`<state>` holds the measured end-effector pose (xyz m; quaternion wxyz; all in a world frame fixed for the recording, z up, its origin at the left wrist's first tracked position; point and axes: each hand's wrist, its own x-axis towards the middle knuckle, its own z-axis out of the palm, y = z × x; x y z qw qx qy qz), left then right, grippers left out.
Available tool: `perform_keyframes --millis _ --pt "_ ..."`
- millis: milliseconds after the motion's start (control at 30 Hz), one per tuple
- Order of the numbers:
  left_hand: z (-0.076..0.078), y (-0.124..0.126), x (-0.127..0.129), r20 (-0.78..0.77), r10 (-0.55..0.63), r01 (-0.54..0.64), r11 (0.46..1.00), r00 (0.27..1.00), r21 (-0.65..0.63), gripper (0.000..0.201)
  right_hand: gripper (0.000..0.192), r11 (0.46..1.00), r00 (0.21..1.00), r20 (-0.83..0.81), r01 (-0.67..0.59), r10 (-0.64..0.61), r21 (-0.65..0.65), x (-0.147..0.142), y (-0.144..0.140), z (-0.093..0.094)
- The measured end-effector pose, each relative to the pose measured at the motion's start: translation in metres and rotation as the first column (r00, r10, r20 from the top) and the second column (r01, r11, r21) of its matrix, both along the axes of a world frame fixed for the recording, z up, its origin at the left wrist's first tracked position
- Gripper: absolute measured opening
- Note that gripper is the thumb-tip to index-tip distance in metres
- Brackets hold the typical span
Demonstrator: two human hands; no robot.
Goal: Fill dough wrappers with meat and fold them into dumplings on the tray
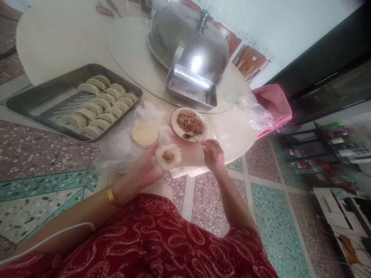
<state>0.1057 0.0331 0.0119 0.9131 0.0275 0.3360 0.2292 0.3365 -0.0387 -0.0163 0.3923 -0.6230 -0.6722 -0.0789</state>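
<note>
My left hand [150, 165] holds a round dumpling wrapper [175, 157] by its left side, with a small heap of meat filling [168, 156] in the middle of it. In my right hand [213, 155] is the handle of a spoon [189, 136], whose bowl rests on the near rim area of a white plate [174, 122]. Minced filling with green bits [189, 121] covers most of that plate. Just beyond my left hand, a stack of pale round wrappers [145, 134] lies on crumpled clear plastic [116, 158].
A metal tray [48, 110] with rows of folded dumplings [101, 103] sits at the left. Behind the plate stand a smaller metal tray [188, 92] and a large perforated domed cover [179, 34]. Red-handled scissors [104, 10] lie far back. A plastic bag [255, 112] is at right.
</note>
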Motion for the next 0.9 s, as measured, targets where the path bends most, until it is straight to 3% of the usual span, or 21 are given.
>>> perform_keyframes --millis 333,567,733,900 --pt "-0.004 0.002 -0.005 0.025 -0.01 0.009 0.999 1.0 0.038 0.049 0.032 0.982 0.958 -0.226 0.187 -0.176 0.028 0.005 0.006 0.004" --pt "-0.015 0.004 -0.007 0.087 -0.034 0.031 0.999 0.996 0.043 0.051 0.025 0.999 0.999 -0.01 0.035 -0.035 0.015 0.0 0.001 0.02" --pt "-0.01 0.004 -0.004 0.044 -0.042 0.04 0.999 0.998 0.033 0.053 0.028 0.996 0.99 0.116 -0.08 0.084 -0.037 -0.002 0.026 0.009" --pt "-0.008 0.005 -0.005 0.033 -0.017 0.016 0.999 0.999 0.042 0.053 0.032 0.996 0.987 0.134 -0.089 0.092 -0.028 0.004 0.052 0.003"
